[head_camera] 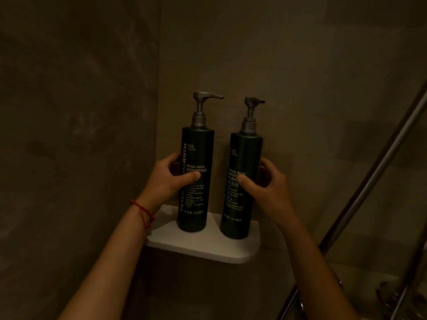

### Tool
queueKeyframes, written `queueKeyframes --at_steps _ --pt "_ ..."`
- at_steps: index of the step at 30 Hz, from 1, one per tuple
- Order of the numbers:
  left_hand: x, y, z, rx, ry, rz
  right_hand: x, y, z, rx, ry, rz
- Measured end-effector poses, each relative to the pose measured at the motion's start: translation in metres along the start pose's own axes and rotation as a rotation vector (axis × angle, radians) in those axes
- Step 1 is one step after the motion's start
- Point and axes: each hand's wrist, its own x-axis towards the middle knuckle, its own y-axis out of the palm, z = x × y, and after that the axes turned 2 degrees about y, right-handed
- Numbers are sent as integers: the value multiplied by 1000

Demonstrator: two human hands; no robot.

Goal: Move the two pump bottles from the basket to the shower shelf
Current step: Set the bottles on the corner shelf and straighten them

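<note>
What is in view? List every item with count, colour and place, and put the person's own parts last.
shampoo bottle: one, dark green, grey pump, upright on shelf, left
body cleanser bottle: one, dark green, grey pump, upright on shelf, right
shelf: one, white, in the wall corner
metal rail: one, silver, slanting at right
red string bracelet: one, on left wrist
left hand: gripping the shampoo bottle
right hand: gripping the body cleanser bottle

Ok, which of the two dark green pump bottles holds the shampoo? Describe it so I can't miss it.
Find the white corner shelf on the grey tiled wall. Two dark green pump bottles stand there; the shampoo bottle is nearer the corner, gripped by the left hand. Its label reads SHAMPOO and its nozzle looks longer.
</note>
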Motion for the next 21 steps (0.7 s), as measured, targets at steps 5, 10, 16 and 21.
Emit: queueKeyframes --at_steps 5,10,16,21 --pt "-11 0 6 -66 0 12 -15 6 3 5 32 -51" --pt "-33 3 21 -72 -65 -19 -44 27 -12 -154 67 -276" --pt "-48 15 36 52 -73 -92 -49 47 -25 -292 125 -316" --pt "-45 11 36 101 -36 -89 -49 44 -26 -170 148 -268"
